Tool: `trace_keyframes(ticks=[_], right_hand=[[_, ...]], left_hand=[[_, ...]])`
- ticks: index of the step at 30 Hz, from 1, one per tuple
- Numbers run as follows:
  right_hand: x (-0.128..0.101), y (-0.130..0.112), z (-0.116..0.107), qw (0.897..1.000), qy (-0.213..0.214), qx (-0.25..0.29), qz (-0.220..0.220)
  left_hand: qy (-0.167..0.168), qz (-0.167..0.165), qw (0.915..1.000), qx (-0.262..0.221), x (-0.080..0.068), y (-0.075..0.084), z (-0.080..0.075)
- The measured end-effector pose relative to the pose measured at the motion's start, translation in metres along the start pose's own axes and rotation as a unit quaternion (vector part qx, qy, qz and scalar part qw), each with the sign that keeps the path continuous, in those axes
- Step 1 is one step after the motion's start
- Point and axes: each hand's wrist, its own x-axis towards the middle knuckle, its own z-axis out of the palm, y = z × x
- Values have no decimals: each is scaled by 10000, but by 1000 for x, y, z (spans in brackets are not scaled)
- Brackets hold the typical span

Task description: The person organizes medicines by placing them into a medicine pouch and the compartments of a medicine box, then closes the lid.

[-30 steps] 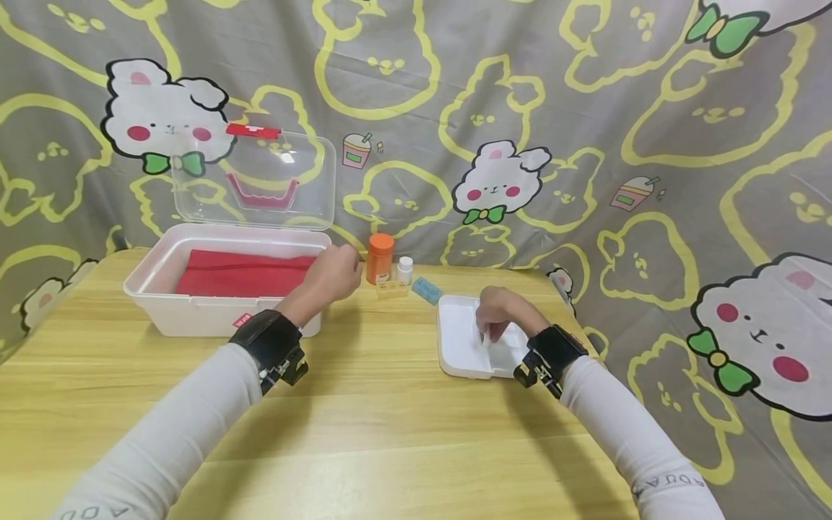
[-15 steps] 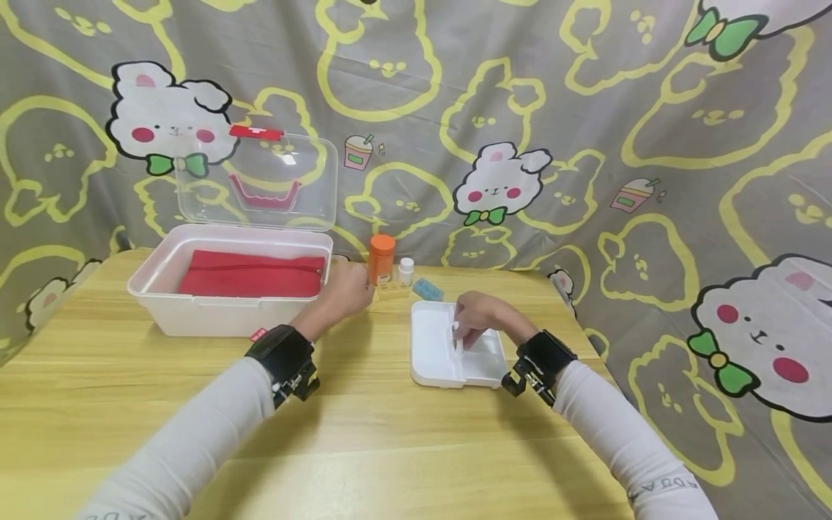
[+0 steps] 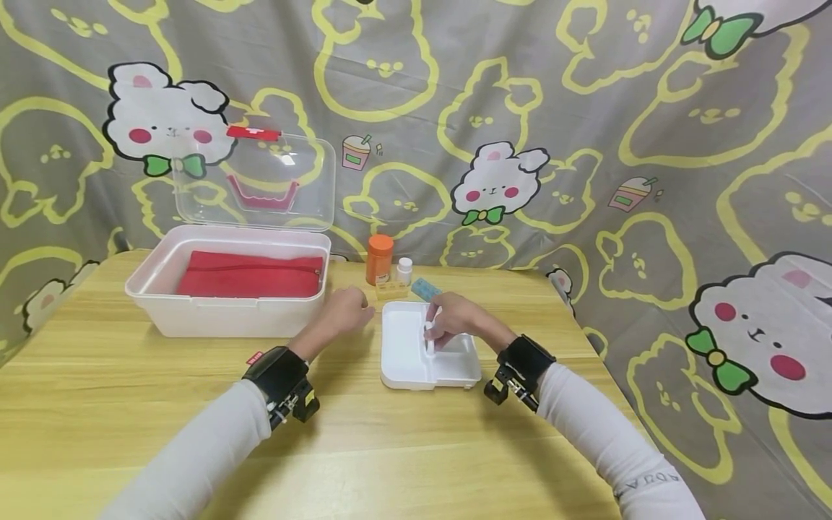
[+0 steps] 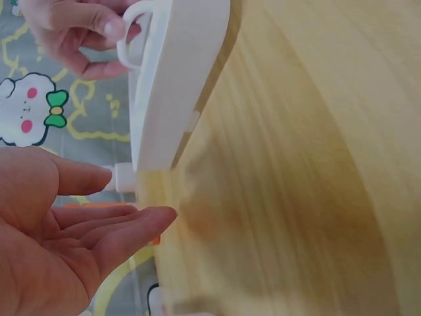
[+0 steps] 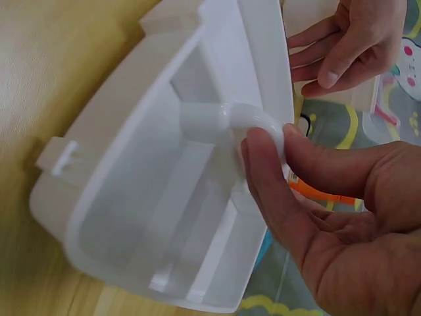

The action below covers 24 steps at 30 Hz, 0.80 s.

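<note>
Bunny cloth hung behind the wooden table (image 3: 390, 448). On it, beside the big box (image 3: 227, 303), the right hand (image 3: 455, 321) pinched the white tray (image 3: 406, 361) by its handle. The left hand (image 3: 344, 310) waited open nearby. Next, it probably needed a careful lift into the box.

My left hand (image 4: 59, 243) hovers palm-up with straight fingers just beside the white tray (image 4: 171, 79) on the wooden desk (image 4: 309, 184), while my right hand (image 4: 79, 33) pinches the tray's looped handle (image 4: 131, 36).
</note>
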Motion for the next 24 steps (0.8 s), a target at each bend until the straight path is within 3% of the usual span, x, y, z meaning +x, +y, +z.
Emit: trace_keyframes(ticks=[5, 10, 17, 24], right_hand=[[3, -7, 12, 9996, 70, 159, -216], [7, -13, 23, 9983, 157, 309, -458], [11, -22, 36, 9967, 146, 590, -528], [11, -27, 42, 9971, 297, 518, -480]], left_hand=[[-110, -168, 9996, -214, -6, -9, 0], [-305, -249, 9992, -37, -13, -13, 0], [-176, -118, 9997, 71, -22, -19, 1], [-50, 112, 9999, 79, -30, -27, 2]])
